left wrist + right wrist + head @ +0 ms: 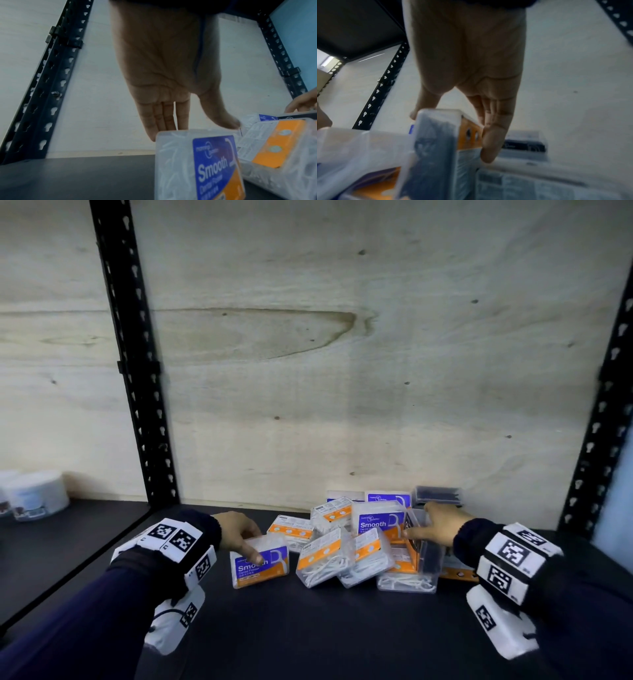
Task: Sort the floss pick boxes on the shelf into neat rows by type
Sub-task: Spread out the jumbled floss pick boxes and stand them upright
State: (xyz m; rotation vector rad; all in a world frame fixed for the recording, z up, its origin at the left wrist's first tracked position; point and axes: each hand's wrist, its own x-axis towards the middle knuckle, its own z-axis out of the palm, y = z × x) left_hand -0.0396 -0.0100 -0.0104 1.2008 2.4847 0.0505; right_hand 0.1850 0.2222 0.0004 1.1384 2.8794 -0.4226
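The left hand (239, 530) pinches the blue-labelled box (260, 566) lying clear to the left of the heap, while the right hand (436, 527) grips an upright dark-contents box (423, 542) at the heap's right.

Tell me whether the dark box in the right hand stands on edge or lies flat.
On edge. The dark box stands tall and narrow in the pile, right hand gripping its top.
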